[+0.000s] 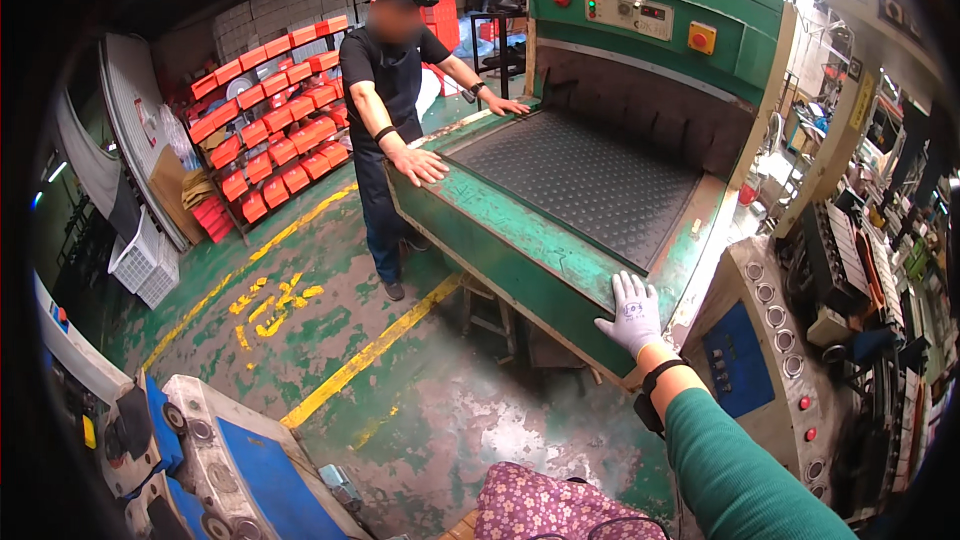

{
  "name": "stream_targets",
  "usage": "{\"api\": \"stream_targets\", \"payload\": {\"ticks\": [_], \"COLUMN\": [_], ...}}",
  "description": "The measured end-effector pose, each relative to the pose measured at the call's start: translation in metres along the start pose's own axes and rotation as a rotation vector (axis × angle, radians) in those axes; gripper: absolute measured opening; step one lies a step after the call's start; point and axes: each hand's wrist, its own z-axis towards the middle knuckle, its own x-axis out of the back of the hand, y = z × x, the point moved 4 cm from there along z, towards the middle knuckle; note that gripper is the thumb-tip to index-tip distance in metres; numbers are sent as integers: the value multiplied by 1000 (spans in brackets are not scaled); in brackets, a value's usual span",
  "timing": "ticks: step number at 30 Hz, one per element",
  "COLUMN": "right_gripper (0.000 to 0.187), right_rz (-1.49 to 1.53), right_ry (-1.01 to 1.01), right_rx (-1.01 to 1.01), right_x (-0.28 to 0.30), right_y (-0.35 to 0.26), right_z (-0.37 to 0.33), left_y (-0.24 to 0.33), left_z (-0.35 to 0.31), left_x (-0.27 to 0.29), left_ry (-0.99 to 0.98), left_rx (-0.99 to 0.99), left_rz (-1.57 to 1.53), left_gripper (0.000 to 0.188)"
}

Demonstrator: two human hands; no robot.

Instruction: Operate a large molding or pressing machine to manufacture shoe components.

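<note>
My right hand (632, 312), in a pale grey work glove, lies with its fingers spread on the near right corner of a large green machine (500, 205). A black band circles that wrist below a green sleeve. Beside the fingertips is the edge of a black dimpled mat (585, 175), set into the machine's bed. My left hand is outside the picture. Across the bed, a co-worker in a dark cap and apron (400, 90) rests both bare hands, one at the front left rim (418, 165) and one farther back, on the frame.
A control panel (628, 15) with buttons spans the machine's upper housing. Right of my arm stands a grey and blue console (750, 350); another (235, 460) is at lower left. Racks of orange bins (270, 125) line the back left. Yellow lines (375, 350) mark the worn green floor.
</note>
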Motion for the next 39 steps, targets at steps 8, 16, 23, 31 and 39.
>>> {"api": "stream_targets", "payload": {"ticks": [8, 16, 23, 31, 39], "right_gripper": [97, 97, 96, 93, 93], "right_rz": [-11, -35, -37, 20, 41], "right_ry": [4, -13, 50, 170, 95], "right_rx": [3, -1, -21, 10, -12], "right_x": [1, 0, 4, 5, -1], "right_y": [0, -4, 14, 1, 6], "right_z": [-2, 0, -1, -4, -9], "left_y": [-1, -6, 2, -68, 1], "left_z": [-3, -5, 6, 28, 42], "left_x": [-3, -10, -23, -93, -6], "left_ry": [-38, -77, -106, -313, -6], "left_rx": [-28, -75, -202, -213, -162], "left_rz": [14, 21, -12, 150, 27], "left_gripper": [22, 23, 23, 29, 29]}}
